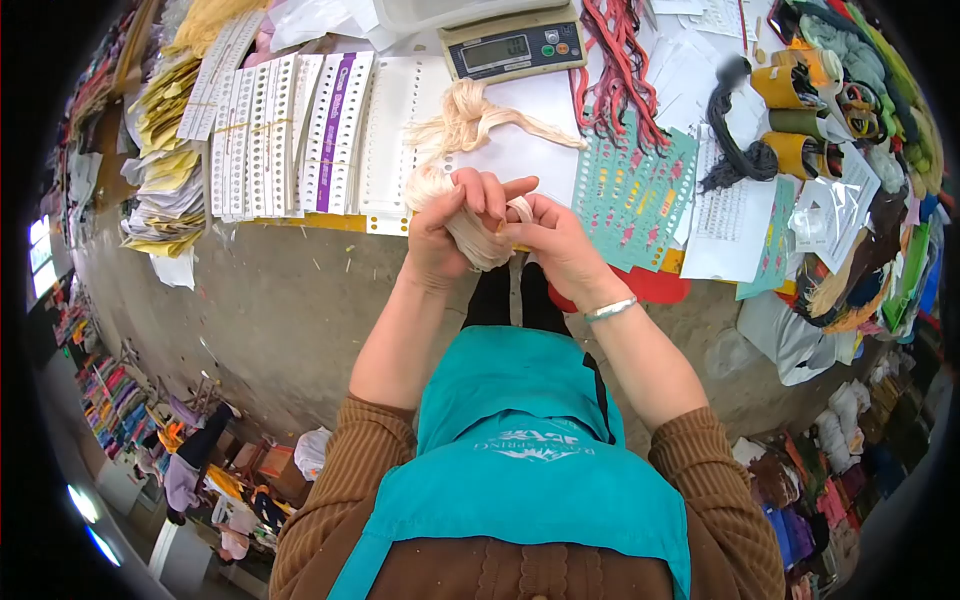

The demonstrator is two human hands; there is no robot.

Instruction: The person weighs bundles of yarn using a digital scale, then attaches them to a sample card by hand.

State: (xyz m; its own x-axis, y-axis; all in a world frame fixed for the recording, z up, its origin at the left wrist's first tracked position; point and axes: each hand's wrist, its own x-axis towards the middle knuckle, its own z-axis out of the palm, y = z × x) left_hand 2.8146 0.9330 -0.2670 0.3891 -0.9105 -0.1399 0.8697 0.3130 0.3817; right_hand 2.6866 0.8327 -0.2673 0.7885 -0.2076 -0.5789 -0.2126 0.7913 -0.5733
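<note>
A thick bundle of cream thread (478, 243) is gripped in my left hand (447, 225), its fingers curled round the strands in front of my apron. My right hand (555, 240) is closed, pinching a thin end of the same thread between thumb and finger beside the bundle. A second cream skein (470, 118) lies on the table just beyond my hands. Behind it stands a digital scale (513, 45) with a small display. Part of the bundle is hidden by my left fingers.
Banded stacks of punched white cards (262, 135) stand at left, near yellow-and-white paper piles (165, 150). Red skeins (622, 75) lie across green punched cards (630, 195) at right. A dark grey skein (738, 140), thread cones (785, 88) and tangled yarns sit farther right. Someone is in the lower left background.
</note>
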